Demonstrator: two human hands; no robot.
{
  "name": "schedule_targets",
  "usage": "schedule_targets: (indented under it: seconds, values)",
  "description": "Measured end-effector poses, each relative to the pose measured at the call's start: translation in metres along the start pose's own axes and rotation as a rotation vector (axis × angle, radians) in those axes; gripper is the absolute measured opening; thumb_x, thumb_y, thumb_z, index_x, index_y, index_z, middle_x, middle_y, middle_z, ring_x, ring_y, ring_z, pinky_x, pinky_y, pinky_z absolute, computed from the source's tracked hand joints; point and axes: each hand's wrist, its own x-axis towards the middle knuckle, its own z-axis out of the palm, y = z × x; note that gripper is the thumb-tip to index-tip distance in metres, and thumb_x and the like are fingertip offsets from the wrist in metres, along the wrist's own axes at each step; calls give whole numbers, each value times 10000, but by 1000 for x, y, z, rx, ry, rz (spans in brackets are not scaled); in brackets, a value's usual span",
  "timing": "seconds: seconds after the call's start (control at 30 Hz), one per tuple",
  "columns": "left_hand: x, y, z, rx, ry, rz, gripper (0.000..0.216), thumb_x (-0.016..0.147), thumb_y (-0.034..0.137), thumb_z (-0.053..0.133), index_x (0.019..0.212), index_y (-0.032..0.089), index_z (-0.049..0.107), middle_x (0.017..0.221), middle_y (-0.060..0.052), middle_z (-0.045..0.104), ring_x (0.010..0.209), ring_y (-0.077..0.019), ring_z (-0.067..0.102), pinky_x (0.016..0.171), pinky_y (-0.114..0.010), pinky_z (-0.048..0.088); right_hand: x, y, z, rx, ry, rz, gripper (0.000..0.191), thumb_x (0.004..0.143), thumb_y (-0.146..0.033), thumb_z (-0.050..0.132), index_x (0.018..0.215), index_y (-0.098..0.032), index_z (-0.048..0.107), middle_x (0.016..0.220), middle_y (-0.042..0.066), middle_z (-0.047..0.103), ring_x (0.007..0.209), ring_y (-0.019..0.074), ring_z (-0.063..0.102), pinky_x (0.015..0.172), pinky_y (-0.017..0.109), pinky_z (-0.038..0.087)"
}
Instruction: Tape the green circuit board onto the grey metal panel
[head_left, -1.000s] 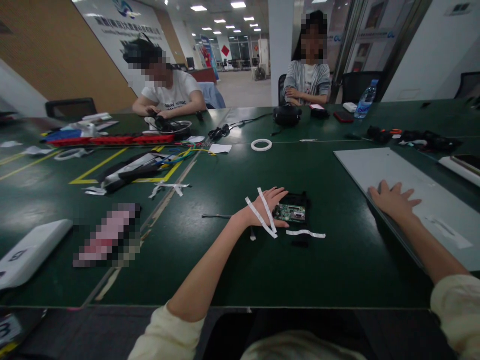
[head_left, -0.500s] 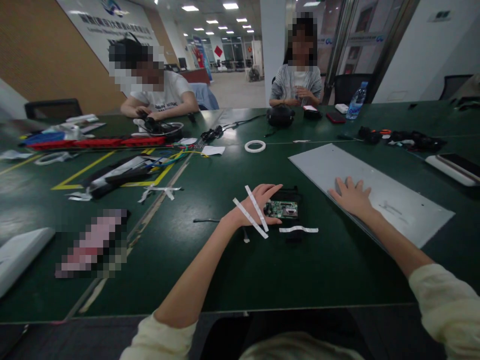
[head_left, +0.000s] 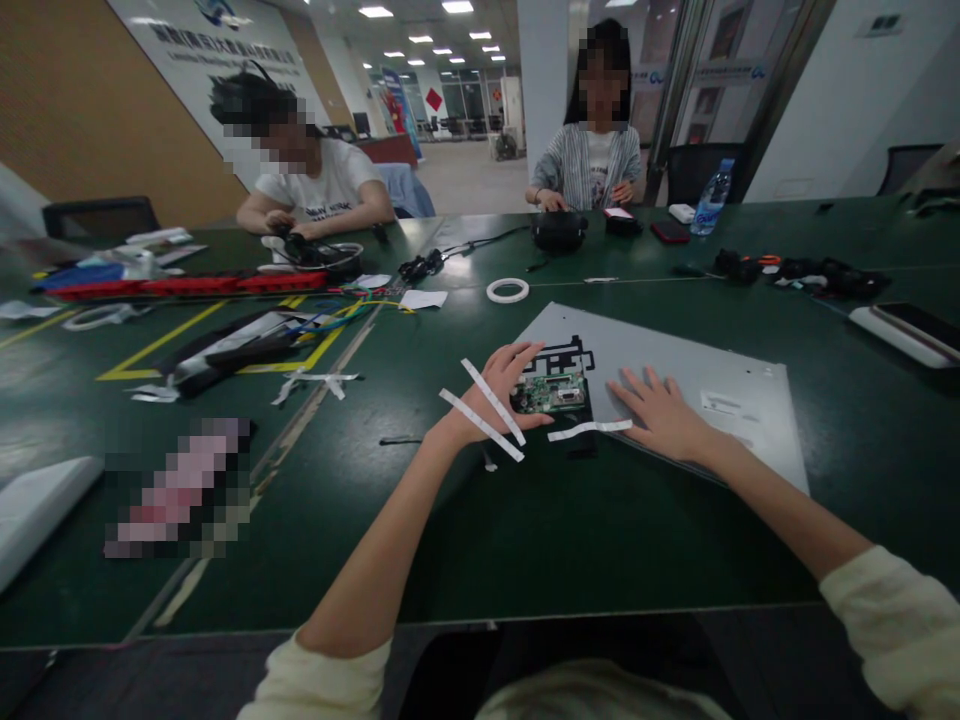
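Observation:
My left hand (head_left: 496, 392) grips the left end of a green circuit board (head_left: 553, 393), its thumb along the near side and fingers along the far side. Two white tape strips (head_left: 480, 425) cross the back of that hand. Black frame-like parts (head_left: 564, 350) show beyond the board, against a grey flat panel (head_left: 712, 375). Whether the board touches the panel, I cannot tell. My right hand (head_left: 667, 412) lies flat on the panel with fingers spread. Another white strip (head_left: 589, 430) runs along the board's near side, ending by my right fingers.
A white tape roll (head_left: 508, 290) lies beyond my hands. Crossed tape pieces (head_left: 319, 385), a phone-like object (head_left: 180, 487) and a black wired device (head_left: 240, 350) are to the left. Two people sit across the table (head_left: 450, 570). A water bottle (head_left: 712, 200) stands at the far right.
The grey panel has slid left and turned under my right hand, now reaching behind the board. My left hand and the board have shifted slightly away from me and left.

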Motion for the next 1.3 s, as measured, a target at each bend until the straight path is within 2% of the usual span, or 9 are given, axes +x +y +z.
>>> schedule_targets:
  seconds: [0.23,0.3,0.37,0.43,0.53,0.67,0.73,0.97,1.3]
  values:
    - [0,0,0,15,5,9,951,671,508,691,1437,254,187,1448,-114,286,1326,-315,291,1086,-515,268,-15,-32,-14,152,14,-290,676,870,-590,362,1458,-283,234,1534,44,78,1380,371,45,1070,614,117]
    - [0,1,1,30,3,1,947,669,513,689,1434,253,195,1448,-114,288,1322,-316,297,1083,-517,271,-19,-39,-15,230,46,-354,570,894,-479,397,1423,-282,323,1514,32,194,1384,330,107,1081,595,132]
    - [-1,1,3,41,-8,-10,953,665,526,688,1434,250,198,1445,-118,294,1320,-320,301,1079,-520,274,-20,-40,-13,332,93,-362,448,912,-323,380,1354,-274,433,1433,19,381,1353,253,258,1096,538,190]
    - [-1,1,6,48,-23,-18,963,661,535,690,1436,249,195,1440,-123,303,1318,-325,303,1076,-524,273,-18,-32,-9,422,169,-287,401,899,-210,347,1252,-247,533,1305,18,526,1250,185,422,1081,455,285]
    - [-1,-1,13,45,-30,-39,962,663,539,688,1436,257,190,1438,-122,308,1318,-325,304,1070,-523,275,-16,-4,-2,381,291,-41,367,880,-199,342,1152,-200,588,1240,56,563,1169,186,486,1029,419,359]
    - [-1,-6,21,33,-31,-70,960,666,571,672,1435,256,192,1433,-123,312,1305,-320,323,1060,-513,290,-20,33,9,99,276,391,437,899,-357,331,1274,-203,494,1372,117,423,1258,332,352,943,614,330]
    - [-1,-7,24,27,-32,-70,957,671,586,659,1435,243,196,1424,-127,323,1294,-315,336,1058,-504,296,-23,42,14,14,231,496,491,916,-417,273,1345,-225,415,1428,123,341,1284,373,289,910,664,308]
    - [2,-7,32,14,-48,-77,938,673,603,640,1426,237,216,1417,-129,338,1287,-321,342,1041,-513,311,-16,33,19,-93,188,423,561,934,-435,169,1403,-171,326,1457,148,281,1321,348,234,997,574,261]
    - [3,-7,42,11,-68,-81,917,678,593,638,1415,212,246,1393,-145,364,1273,-322,361,1036,-504,317,-4,16,20,-47,234,385,565,936,-434,169,1405,-160,326,1458,148,281,1332,342,218,1015,574,232]
